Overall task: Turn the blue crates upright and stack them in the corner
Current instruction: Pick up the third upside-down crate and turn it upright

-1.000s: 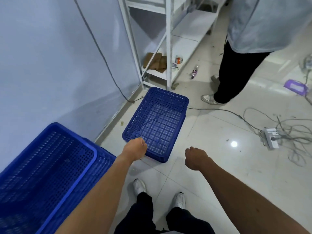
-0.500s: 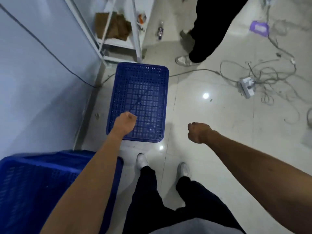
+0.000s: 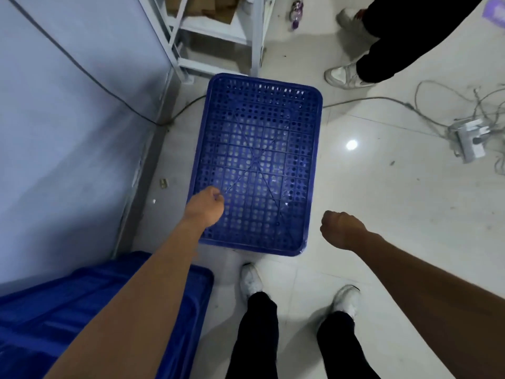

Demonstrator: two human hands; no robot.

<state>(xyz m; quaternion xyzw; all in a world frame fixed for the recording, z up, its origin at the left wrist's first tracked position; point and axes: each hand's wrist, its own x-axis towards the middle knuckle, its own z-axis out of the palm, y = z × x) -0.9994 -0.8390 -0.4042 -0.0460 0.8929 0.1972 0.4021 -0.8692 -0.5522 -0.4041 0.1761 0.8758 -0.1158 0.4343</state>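
Observation:
A blue perforated crate [image 3: 273, 110] lies flat on the white tiled floor in front of my feet, its ribbed bottom face seemingly turned up. My left hand [image 3: 204, 207] hovers over its near left corner with fingers curled into a fist, holding nothing. My right hand [image 3: 342, 228] is also a fist, just right of the crate's near right corner and clear of it. More blue crates [image 3: 68, 313] sit at the bottom left against the wall, partly hidden by my left arm.
A grey wall [image 3: 68, 119] runs along the left. A white metal shelf [image 3: 218, 31] stands behind the crate. Another person's shoe [image 3: 344, 76] is at the back right. A power strip [image 3: 470, 139] with tangled cables lies on the right.
The view has tilted down and moved closer, so the crate now sits directly below. Both fists have stayed curled, the left over the near left corner.

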